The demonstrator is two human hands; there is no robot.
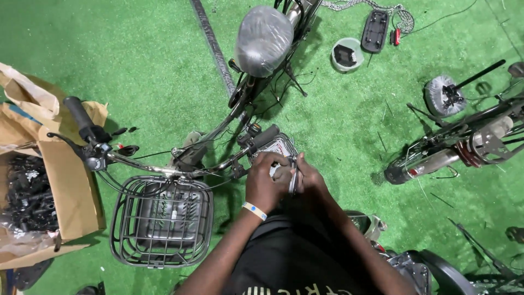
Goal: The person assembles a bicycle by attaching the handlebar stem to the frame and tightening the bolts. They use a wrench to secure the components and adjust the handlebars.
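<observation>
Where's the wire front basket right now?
In the head view, the wire basket hangs lower left, under the handlebar, right of the cardboard box and left of the left hand.

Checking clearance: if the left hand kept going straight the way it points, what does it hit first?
Likely the black handlebar grip just beyond the left hand, which points up-frame at it. Depth is unclear from overhead.

The floor [153,60] is rough green fake grass. The basket [161,221] is dark metal wire. The handlebar [164,170] is shiny metal with matt black rubber grips [78,113]. The seat [263,39] is wrapped in shiny clear plastic. The box [73,188] is plain brown cardboard, dull and creased.
</observation>
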